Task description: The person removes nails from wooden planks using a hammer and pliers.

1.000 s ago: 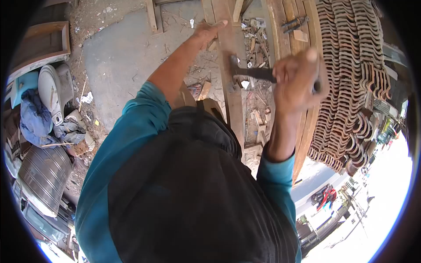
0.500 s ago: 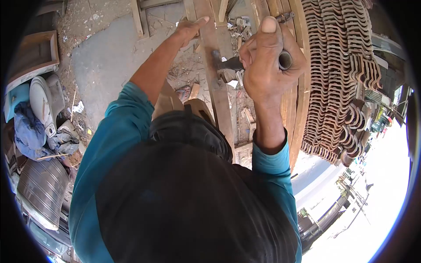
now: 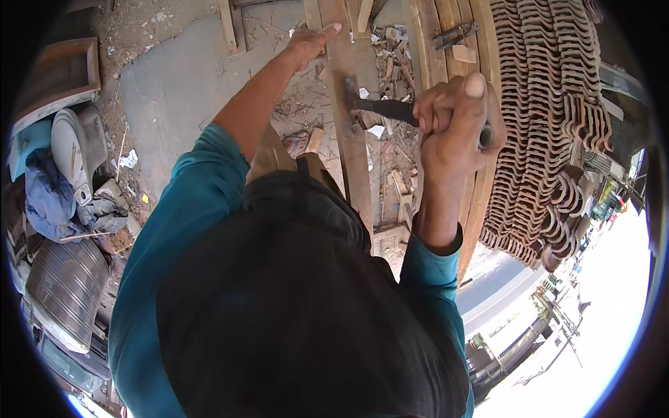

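Right hand [image 3: 456, 132]: clenched round the handle of the hammer [image 3: 390, 109]. Hammer head: over the plank [image 3: 358, 164], contact unconfirmed. Left hand [image 3: 305, 49]: at the plank's far portion, grip undeterminable. Pliers [image 3: 456, 35] lie on boards [image 3: 431, 59] beside stacked tiles [image 3: 536, 125].

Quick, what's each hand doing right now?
Left hand: at the wooden plank, a finger stretched over it; I can't tell if it's gripping.
Right hand: closed, holding the hammer by its handle.
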A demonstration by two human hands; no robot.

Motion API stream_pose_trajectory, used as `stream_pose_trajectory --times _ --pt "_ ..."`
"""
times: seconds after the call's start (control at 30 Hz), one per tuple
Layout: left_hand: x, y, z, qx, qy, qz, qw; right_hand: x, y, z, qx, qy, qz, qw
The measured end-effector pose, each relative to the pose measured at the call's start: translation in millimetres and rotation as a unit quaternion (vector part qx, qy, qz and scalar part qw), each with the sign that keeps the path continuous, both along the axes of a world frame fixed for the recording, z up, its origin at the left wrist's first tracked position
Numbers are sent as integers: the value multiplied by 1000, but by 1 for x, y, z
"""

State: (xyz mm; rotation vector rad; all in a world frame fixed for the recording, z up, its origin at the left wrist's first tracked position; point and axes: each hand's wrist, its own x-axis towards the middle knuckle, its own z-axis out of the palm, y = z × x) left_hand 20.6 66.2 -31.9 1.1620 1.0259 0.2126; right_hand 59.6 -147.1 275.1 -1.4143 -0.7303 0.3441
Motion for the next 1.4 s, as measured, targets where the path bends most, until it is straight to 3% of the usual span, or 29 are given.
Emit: stream_pose_trajectory --times 0.07,0.2,0.3,0.37,0.43,0.47,0.53,0.67,0.83,1.07,1.17,1.23,1.4 --pt "-14 -20 56 -9 29 -35 999 -6 -36 -4 20 -28 5 999" --pt "-6 -24 41 -32 63 -1 997 -2 -46 -12 61 9 21 998" --pt "-14 -27 12 51 5 -7 999 6 -41 -13 87 33 -21 995" --pt "-34 -42 15 188 35 30 981 3 -50 -7 83 13 -21 996" --pt "-71 -60 59 263 150 -49 952 -2 -78 -14 163 34 67 984" --pt "-85 -73 67 263 154 -47 951 -9 -90 -13 164 27 72 984" --pt "-112 -96 79 335 178 -158 912 -20 -114 -14 162 20 72 984" --pt "-115 -121 101 378 180 -207 884 -34 -139 -25 177 11 42 983" --pt "-93 -117 109 443 150 -380 798 -54 -157 -38 190 3 -22 982" --pt "-93 -102 111 449 101 -468 754 -55 -136 -34 220 31 -62 973" --pt "-83 -97 112 396 106 -476 778 -56 -141 -31 210 31 -54 976" --pt "-68 -89 123 280 158 -511 797 -68 -145 -29 156 -30 -37 987" --pt "-69 -89 104 352 171 -490 779 -72 -142 -36 184 3 -74 980"
